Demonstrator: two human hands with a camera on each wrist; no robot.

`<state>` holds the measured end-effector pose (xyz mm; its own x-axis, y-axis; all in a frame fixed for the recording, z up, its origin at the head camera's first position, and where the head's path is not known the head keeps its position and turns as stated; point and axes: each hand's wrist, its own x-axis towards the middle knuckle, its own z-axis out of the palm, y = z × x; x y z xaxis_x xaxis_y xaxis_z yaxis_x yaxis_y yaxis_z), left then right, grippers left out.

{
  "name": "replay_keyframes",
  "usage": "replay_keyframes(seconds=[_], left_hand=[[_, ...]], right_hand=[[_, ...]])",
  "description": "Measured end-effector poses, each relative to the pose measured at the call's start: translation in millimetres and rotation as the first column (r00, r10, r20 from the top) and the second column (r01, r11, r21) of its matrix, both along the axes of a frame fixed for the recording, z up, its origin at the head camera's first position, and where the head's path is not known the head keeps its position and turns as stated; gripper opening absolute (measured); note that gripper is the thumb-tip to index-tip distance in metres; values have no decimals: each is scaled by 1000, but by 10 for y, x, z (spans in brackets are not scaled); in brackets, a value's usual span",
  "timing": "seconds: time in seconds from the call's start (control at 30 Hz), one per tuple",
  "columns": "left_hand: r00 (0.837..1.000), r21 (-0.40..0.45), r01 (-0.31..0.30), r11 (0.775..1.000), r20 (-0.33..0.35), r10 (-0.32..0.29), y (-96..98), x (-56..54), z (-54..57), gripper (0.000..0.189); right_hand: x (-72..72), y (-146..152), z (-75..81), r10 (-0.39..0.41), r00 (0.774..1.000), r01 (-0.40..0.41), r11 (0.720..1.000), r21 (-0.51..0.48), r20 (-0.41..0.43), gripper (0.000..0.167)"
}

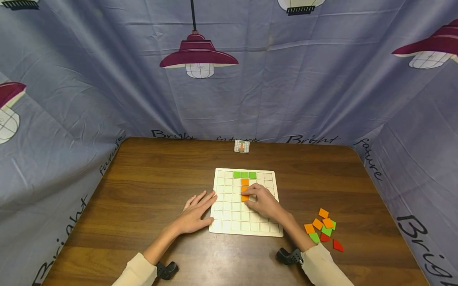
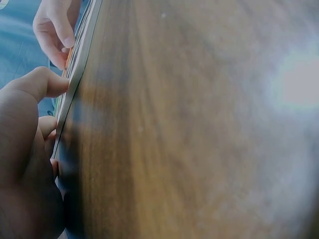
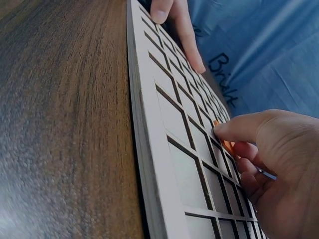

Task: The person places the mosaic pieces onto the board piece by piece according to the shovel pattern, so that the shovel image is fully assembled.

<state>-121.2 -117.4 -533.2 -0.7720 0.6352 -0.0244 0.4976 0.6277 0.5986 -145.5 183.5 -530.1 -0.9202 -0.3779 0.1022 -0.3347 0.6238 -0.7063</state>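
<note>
A pale square board (image 1: pixel 225 227) with a recessed grid lies on the table. Three green square tiles (image 1: pixel 245 174) fill part of its top row, and orange square tiles (image 1: pixel 245 182) run down the column below the middle one. My right hand (image 1: pixel 264 201) is over the board, its thumb and fingers pinching the lowest orange tile (image 1: pixel 245 198) at its grid cell; the fingers partly cover this column. With fingers spread and fairly straight, my left hand (image 1: pixel 195 214) touches the board's left edge. In the left wrist view, the left fingertips (image 2: pixel 59 85) meet the board's rim.
Loose orange, green and red pieces (image 1: pixel 323 213) lie in a pile right of the board, beside the right forearm. A small card with a printed grid pattern (image 1: pixel 241 146) lies at the table's far edge. Behind the wooden table (image 1: pixel 161 171) hangs a blue curtain (image 1: pixel 286 91).
</note>
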Motion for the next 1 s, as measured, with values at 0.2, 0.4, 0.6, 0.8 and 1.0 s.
replay_keyframes(seconds=[0.2,0.4,0.6,0.8,1.0], left_hand=[[1000,-3,7,1000,9,-7,5,-6,-10,73],[1000,-4,14,1000,5,-14,9,-9,-17,73],[1000,-14,9,1000,4,-9,14,-17,-10,73],[1000,-14,10,1000,7,-10,8,-14,5,73],[1000,3,5,1000,13,-5,12,-5,7,73]], right_hand=[[27,42,20,-10,1000,10,999,-32,1,29],[89,225,66,-24,1000,22,996,-82,-20,32],[220,565,161,-100,995,98,993,-71,-28,33],[415,990,226,-189,982,188,982,-23,-29,34],[605,1377,277,-265,962,266,964,12,-59,37]])
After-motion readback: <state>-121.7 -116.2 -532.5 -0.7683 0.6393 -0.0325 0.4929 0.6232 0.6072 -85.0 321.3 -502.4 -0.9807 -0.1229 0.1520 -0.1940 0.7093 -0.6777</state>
